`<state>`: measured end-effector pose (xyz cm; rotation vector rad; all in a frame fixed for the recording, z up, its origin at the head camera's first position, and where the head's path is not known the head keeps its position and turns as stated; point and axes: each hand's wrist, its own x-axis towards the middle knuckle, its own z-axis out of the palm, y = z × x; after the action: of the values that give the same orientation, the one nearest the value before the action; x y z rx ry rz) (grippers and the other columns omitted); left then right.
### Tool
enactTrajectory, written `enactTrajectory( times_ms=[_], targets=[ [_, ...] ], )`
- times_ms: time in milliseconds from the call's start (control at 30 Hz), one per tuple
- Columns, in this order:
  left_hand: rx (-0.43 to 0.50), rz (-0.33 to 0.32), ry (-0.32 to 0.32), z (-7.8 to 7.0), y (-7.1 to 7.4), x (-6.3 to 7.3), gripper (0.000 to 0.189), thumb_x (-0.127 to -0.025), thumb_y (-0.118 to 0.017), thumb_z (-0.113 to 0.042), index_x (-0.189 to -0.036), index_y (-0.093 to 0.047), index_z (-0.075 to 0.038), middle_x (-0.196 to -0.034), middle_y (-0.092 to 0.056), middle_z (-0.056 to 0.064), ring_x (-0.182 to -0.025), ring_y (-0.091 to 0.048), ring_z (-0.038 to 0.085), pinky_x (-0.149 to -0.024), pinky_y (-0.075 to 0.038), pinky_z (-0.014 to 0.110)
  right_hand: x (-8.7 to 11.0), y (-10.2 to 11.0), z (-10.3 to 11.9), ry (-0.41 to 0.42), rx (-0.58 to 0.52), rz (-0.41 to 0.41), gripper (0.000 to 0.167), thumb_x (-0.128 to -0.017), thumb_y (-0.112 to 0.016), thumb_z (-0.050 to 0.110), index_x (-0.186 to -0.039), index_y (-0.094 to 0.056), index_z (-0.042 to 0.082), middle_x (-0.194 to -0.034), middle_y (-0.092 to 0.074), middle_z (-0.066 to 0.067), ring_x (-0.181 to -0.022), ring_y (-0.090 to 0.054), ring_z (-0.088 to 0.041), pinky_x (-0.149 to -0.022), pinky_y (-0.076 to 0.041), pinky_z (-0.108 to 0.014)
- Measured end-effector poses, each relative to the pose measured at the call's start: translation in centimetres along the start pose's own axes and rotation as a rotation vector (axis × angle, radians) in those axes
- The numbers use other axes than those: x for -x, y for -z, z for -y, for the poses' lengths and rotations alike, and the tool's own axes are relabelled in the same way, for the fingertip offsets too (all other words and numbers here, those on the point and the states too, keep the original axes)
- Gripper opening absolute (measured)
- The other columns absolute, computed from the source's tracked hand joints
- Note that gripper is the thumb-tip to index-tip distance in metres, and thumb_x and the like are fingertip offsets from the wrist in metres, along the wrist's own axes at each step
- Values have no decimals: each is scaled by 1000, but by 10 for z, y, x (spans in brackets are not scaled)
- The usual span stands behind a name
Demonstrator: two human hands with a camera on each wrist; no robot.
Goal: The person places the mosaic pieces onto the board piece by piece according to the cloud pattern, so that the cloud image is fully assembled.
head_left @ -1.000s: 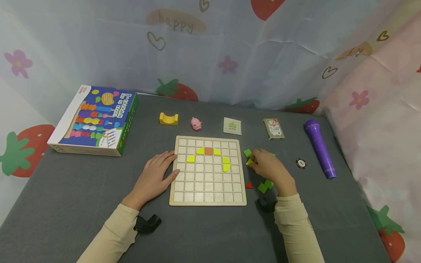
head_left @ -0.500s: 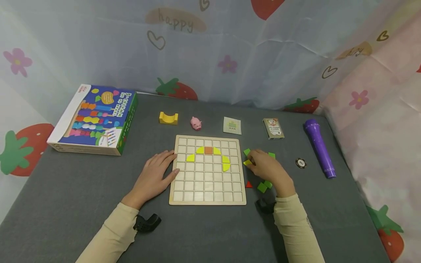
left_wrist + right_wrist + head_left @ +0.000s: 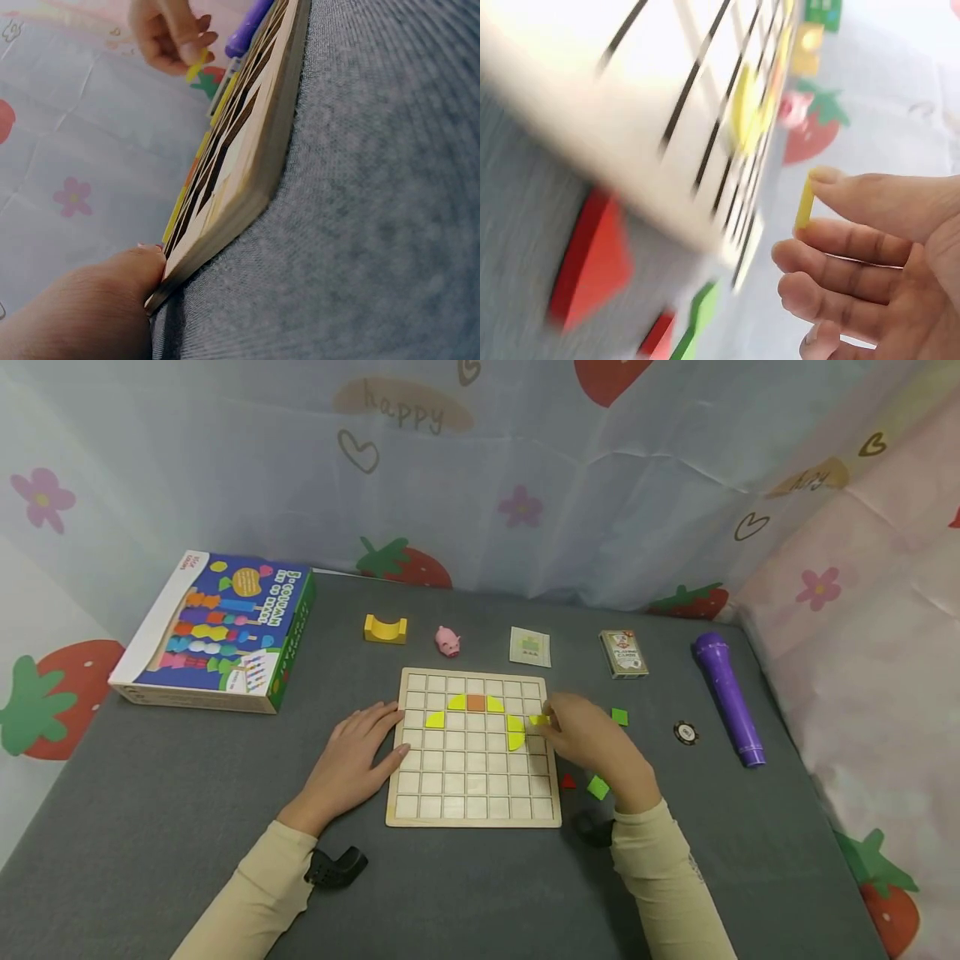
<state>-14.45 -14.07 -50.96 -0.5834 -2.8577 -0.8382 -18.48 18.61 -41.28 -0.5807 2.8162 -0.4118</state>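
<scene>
A wooden grid board (image 3: 454, 808) lies on the grey cloth, with several yellow quarter-round tiles (image 3: 516, 740) and one orange square tile (image 3: 476, 703) in its cells. My left hand (image 3: 347, 768) rests at the board's left edge, fingers extended, the thumb touching the rim. Between thumb and index finger, my right hand (image 3: 592, 739) pinches a yellow tile (image 3: 805, 201), held on edge above the board's right side. Loose green tiles (image 3: 597, 787) and a red triangle tile (image 3: 567, 782) lie right of the board; the right hand hides part of that area.
Behind the board stand a yellow arched block (image 3: 386, 632), a pink pig figure (image 3: 447, 642), a pattern card (image 3: 529, 647) and a playing-card box (image 3: 624, 654). A game box (image 3: 225, 635) lies at left; a poker chip (image 3: 686, 732) and purple microphone-shaped object (image 3: 729, 697) at right.
My right hand has lifted the yellow tile from the loose pieces and moved left over the board's right edge. The left hand has stayed in place.
</scene>
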Motion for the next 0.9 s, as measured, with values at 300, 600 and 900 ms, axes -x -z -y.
enactTrajectory(
  times_ms=[300,600,900],
  targets=[
    [-2,-1,3,2,0,1,57,-96,-54,-42,-142,-46,-10,-149,-41,10,-140,-32,30,-115,-20,51,-18,-14,50,133,48,36,23,-94,-62,24,-104,-62,3,-92,-66,-7,-73,-59,-14,-68,-52,-31],
    [0,-5,1,0,0,1,57,-96,-53,-42,-142,-46,-10,-148,-42,10,-140,-32,30,-114,-20,52,-41,-35,87,159,143,80,23,-93,-62,33,-92,-60,11,-70,-53,3,-60,-48,-11,-57,-41,-26],
    [-15,-22,-18,-1,1,1,54,-96,-55,-41,-141,-48,-10,-147,-44,11,-139,-35,30,-114,-22,52,-51,-48,103,119,262,59,36,-91,-64,40,-108,-64,8,-82,-64,0,-68,-59,-11,-59,-50,-28]
  ],
)
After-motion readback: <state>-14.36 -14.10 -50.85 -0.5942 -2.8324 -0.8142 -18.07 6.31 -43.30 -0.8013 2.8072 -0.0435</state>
